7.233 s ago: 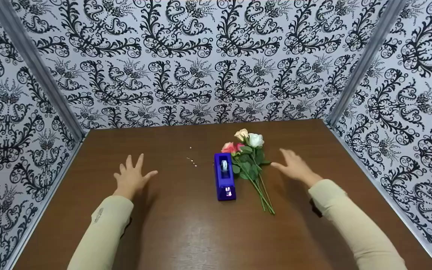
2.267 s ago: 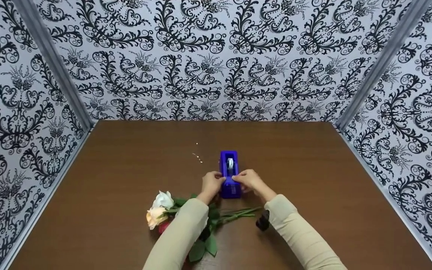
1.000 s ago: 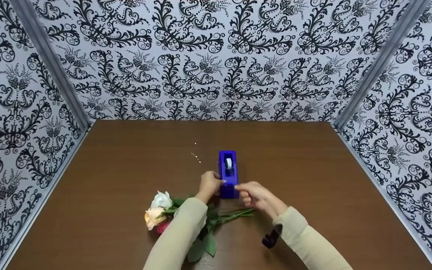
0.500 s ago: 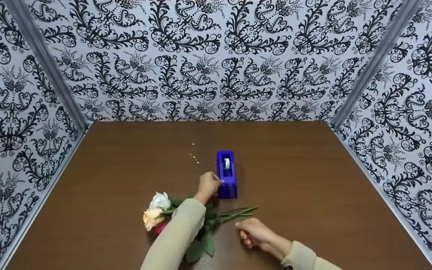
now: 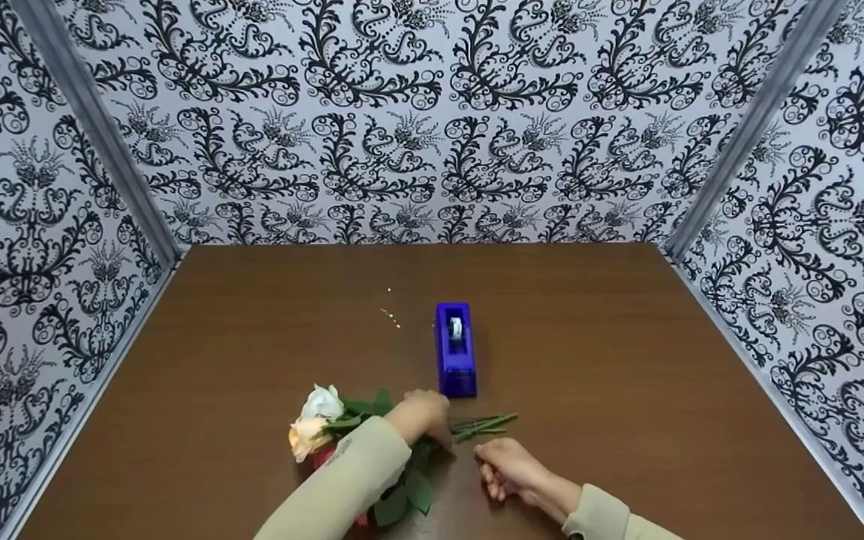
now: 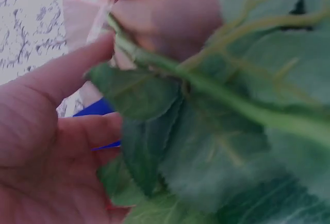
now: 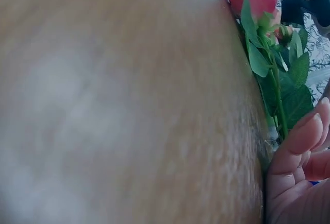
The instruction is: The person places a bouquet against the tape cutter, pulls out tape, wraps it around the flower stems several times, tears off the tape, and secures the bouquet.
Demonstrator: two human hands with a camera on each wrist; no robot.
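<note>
My left hand (image 5: pixel 426 414) is over the stems of a bunch of artificial roses (image 5: pixel 322 403) lying on the table. In the left wrist view, the thumb (image 6: pixel 85 62) reaches a green stem (image 6: pixel 221 87); the fingers run behind the leaves (image 6: pixel 201 147), which partly hide them. Just right of the stem ends, my right hand (image 5: pixel 514 469) is curled, thumb and forefinger pinching a strip of clear tape. That clear tape (image 6: pixel 80 23) shows as a translucent band in the left wrist view. A blue tape dispenser (image 5: pixel 456 349) stands behind both hands, untouched, its roll (image 5: pixel 455 328) inside.
Small pale specks (image 5: pixel 391 316) lie on the brown table (image 5: pixel 589 337), left of the dispenser. Patterned walls (image 5: pixel 402 120) enclose the table at the back and sides. In the right wrist view, a pink rose (image 7: pixel 255 0) appears at the upper right.
The roses were earlier moved to the front left and turned sideways. My right hand pulled tape toward me from the dispenser. Since then, my left hand has left the dispenser for the stems.
</note>
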